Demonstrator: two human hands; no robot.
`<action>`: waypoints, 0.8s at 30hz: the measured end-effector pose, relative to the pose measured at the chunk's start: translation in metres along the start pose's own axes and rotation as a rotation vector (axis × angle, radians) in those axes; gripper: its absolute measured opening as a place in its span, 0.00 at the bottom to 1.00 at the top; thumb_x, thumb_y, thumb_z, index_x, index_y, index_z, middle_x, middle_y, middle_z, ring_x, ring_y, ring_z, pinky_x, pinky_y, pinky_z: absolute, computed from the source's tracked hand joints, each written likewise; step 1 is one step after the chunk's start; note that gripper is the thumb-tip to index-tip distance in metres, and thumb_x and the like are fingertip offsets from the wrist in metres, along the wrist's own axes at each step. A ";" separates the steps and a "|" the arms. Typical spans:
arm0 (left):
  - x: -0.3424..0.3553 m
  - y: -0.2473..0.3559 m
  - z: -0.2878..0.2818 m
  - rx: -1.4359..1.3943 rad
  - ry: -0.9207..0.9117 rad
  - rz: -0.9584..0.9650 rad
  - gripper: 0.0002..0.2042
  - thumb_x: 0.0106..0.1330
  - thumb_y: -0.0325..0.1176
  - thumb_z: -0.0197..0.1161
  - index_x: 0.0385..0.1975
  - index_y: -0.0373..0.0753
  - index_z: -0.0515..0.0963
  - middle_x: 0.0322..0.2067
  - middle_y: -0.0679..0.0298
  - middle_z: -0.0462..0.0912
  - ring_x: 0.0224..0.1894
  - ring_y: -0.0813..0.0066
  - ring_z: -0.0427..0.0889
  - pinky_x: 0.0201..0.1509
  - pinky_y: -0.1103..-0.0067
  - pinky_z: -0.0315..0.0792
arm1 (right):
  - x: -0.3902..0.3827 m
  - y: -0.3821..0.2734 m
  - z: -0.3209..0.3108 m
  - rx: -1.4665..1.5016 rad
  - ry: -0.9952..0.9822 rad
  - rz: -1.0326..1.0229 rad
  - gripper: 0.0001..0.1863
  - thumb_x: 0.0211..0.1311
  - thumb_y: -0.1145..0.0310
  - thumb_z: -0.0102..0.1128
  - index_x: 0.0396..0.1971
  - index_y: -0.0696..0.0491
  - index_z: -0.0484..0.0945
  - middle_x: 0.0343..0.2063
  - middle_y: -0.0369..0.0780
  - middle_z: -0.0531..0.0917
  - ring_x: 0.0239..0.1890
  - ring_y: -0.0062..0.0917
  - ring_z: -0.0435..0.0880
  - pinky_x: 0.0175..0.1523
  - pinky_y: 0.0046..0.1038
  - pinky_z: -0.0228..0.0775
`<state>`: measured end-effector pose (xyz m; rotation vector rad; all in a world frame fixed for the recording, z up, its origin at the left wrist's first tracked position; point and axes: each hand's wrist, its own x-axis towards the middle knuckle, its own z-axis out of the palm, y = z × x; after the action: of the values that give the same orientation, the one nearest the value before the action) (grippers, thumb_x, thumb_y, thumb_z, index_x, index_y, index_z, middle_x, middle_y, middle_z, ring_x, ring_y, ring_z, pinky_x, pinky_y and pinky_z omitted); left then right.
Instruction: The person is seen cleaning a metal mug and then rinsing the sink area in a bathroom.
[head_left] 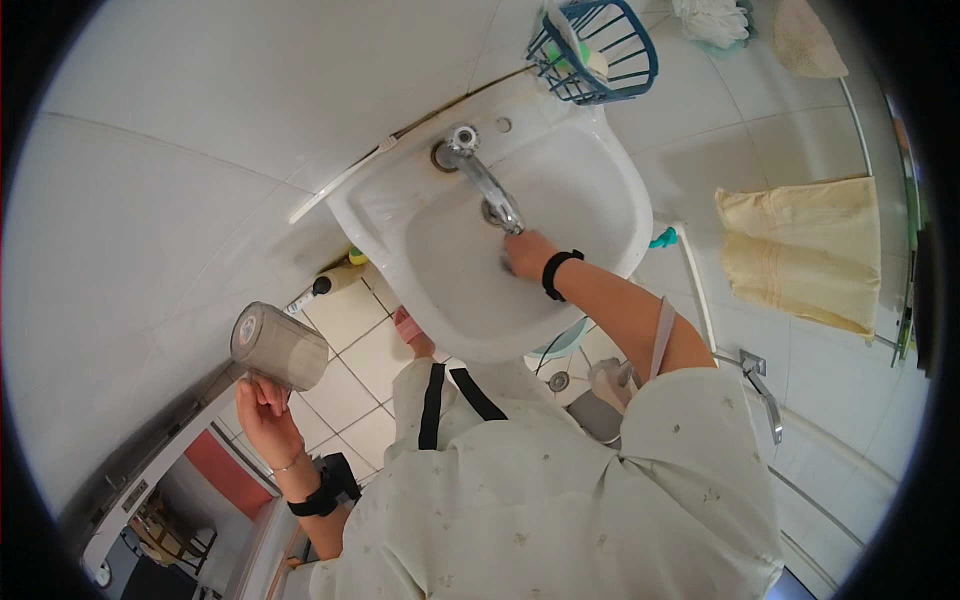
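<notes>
Out to the left, my left hand (264, 396) is closed on the lower side of a translucent grey plastic cup (285, 350), which lies tilted on its side in the air. My right hand (529, 255) reaches over the white washbasin (430, 300), right below the spout tip of the chrome faucet (487, 185). Its fingers point down and are blurred, so their grip and anything in them cannot be made out. The basin's drain (492, 212) shows partly behind the spout.
A blue basket (640, 70) with small items stands at the basin's back right corner. A toothbrush (340, 182) lies along the left rim. Yellow cloth (800, 255) hangs from a rail on the right wall. Bottles (338, 280) stand on the tiled floor at left, beside the basin.
</notes>
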<state>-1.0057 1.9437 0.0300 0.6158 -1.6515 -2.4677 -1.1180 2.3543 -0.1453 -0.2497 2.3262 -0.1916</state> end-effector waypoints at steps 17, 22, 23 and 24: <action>-0.007 -0.006 -0.030 -0.006 0.046 -0.048 0.15 0.70 0.39 0.46 0.20 0.43 0.57 0.18 0.69 0.61 0.18 0.83 0.54 0.25 0.83 0.51 | 0.095 -0.007 -0.007 2.080 1.033 -0.047 0.06 0.58 0.75 0.52 0.36 0.55 0.69 0.29 0.37 0.75 0.30 0.22 0.74 0.32 0.25 0.67; -0.007 -0.017 -0.038 0.002 0.029 -0.069 0.16 0.70 0.39 0.46 0.20 0.43 0.57 0.17 0.69 0.61 0.19 0.83 0.53 0.26 0.83 0.50 | 0.077 -0.054 -0.009 1.722 1.064 -0.011 0.12 0.56 0.76 0.53 0.41 0.54 0.67 0.29 0.39 0.74 0.28 0.21 0.73 0.31 0.24 0.67; -0.005 -0.018 -0.034 0.006 0.022 -0.079 0.16 0.70 0.39 0.46 0.20 0.43 0.57 0.17 0.69 0.60 0.19 0.83 0.52 0.26 0.82 0.50 | 0.084 -0.068 0.008 1.658 0.961 0.097 0.11 0.57 0.74 0.54 0.40 0.52 0.67 0.26 0.36 0.73 0.25 0.20 0.71 0.26 0.23 0.62; -0.004 -0.015 -0.029 0.003 0.011 -0.080 0.16 0.70 0.39 0.46 0.20 0.43 0.57 0.17 0.69 0.60 0.19 0.83 0.52 0.26 0.82 0.50 | 0.091 -0.082 0.020 1.590 0.857 0.198 0.11 0.58 0.73 0.55 0.39 0.49 0.67 0.23 0.34 0.72 0.21 0.18 0.69 0.22 0.22 0.58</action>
<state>-0.9893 1.9263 0.0076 0.7083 -1.6583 -2.5120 -1.1552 2.2520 -0.2046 1.0012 2.1182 -2.1754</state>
